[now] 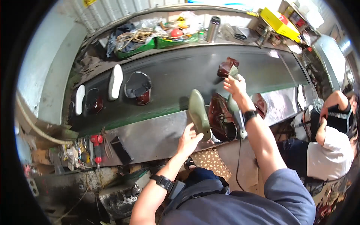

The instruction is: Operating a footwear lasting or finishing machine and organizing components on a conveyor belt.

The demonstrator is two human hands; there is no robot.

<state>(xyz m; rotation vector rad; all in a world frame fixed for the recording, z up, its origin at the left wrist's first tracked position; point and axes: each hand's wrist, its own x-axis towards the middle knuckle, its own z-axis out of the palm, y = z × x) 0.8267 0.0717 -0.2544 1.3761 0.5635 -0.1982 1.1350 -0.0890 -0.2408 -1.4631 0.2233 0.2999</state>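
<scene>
My left hand [190, 140] grips the heel end of a pale green shoe last [198, 112], its toe pointing away from me. Out over the dark conveyor belt [180, 71], my right hand [236, 86] has its fingers closed on the near edge of a dark red leather shoe upper [227, 68] with a pale lining. Between my arms, another dark red upper [219, 116] lies on the metal ledge [157, 131]. A second green last [234, 107] is beside it, partly hidden by my right forearm. One more red upper [260, 105] is right of that forearm.
On the belt's left lie white soles [116, 81] and two dark red uppers [138, 88]. A phone [121, 150] and a red tool [97, 144] sit at the ledge's left. Behind the belt are green bins [176, 40] and a flask [213, 29]. Another person [330, 150] is at right.
</scene>
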